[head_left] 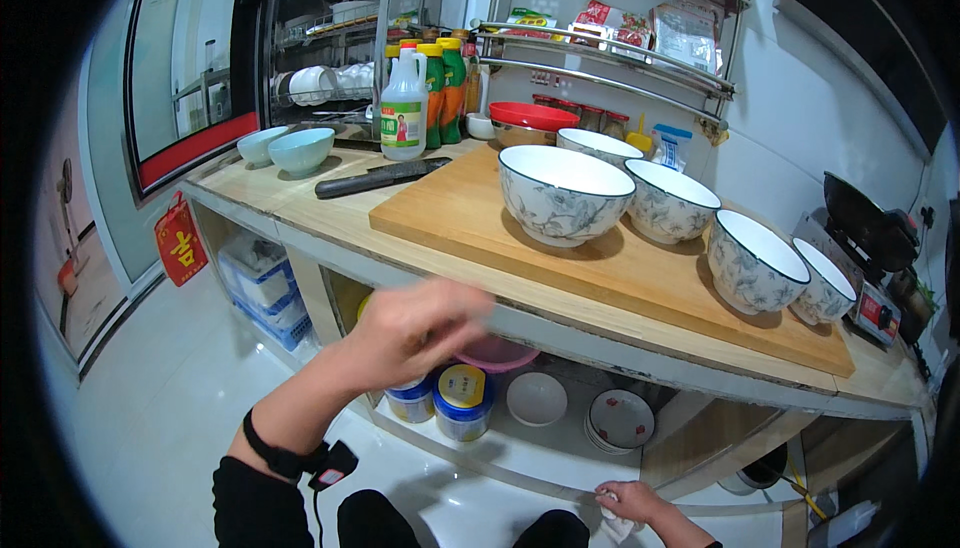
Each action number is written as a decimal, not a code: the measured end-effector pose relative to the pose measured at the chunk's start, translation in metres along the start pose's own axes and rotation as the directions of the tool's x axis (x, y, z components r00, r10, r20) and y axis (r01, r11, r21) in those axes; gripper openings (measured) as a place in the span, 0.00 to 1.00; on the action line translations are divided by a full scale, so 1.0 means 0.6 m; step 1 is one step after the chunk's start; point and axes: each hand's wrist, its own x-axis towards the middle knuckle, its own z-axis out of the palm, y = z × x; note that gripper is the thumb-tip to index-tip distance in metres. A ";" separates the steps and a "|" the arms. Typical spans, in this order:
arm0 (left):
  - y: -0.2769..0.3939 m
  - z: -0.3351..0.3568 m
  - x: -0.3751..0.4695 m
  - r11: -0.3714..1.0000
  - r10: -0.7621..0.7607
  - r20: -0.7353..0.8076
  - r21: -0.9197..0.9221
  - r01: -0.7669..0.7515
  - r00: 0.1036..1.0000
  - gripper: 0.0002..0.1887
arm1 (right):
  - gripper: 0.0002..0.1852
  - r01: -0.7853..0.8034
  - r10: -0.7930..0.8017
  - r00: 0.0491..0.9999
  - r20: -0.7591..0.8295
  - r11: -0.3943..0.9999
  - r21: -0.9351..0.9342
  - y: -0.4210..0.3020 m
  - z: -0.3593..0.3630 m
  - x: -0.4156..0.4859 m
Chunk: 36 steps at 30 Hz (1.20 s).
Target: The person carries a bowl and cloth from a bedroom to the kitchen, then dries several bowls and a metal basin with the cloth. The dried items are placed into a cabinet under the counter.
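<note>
My left hand [424, 330] is raised in front of the counter's front edge, blurred, with curled fingers. I see nothing in its grip, but its fingertips are not clear. Low at the bottom right, my right hand [634, 503] grips a crumpled white cloth [616, 525]. Several white bowls with grey floral patterns and dark rims stand upright on a thick wooden cutting board [450, 210]. The largest-looking floral bowl [566, 199] is closest to my left hand. Another floral bowl [754, 263] stands near the board's right part, beside a smaller-looking floral bowl [823, 285].
Left of the board lie a black-handled knife [375, 177] and two pale green bowls [301, 152]. A vinegar jug [405, 109] and a red basin [532, 114] stand behind. A wok [870, 222] is at right. The lower shelf holds blue-lidded jars [463, 402] and stacked plates [620, 419].
</note>
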 end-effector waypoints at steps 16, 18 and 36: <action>-0.049 0.040 0.162 0.980 -0.111 -0.140 0.149 0.131 0.984 0.18 | 0.16 0.151 -0.151 0.988 -0.034 0.988 0.012 -0.023 0.036 -0.033; -0.045 0.037 0.159 0.972 -0.096 -0.150 0.198 0.125 0.984 0.17 | 0.15 0.161 -0.160 0.986 -0.050 0.987 0.025 -0.024 0.035 -0.036; 0.086 -0.065 -0.021 0.965 0.162 -0.234 0.238 -0.105 0.959 0.19 | 0.12 0.278 -0.274 0.949 -0.153 0.961 0.005 -0.043 0.019 0.005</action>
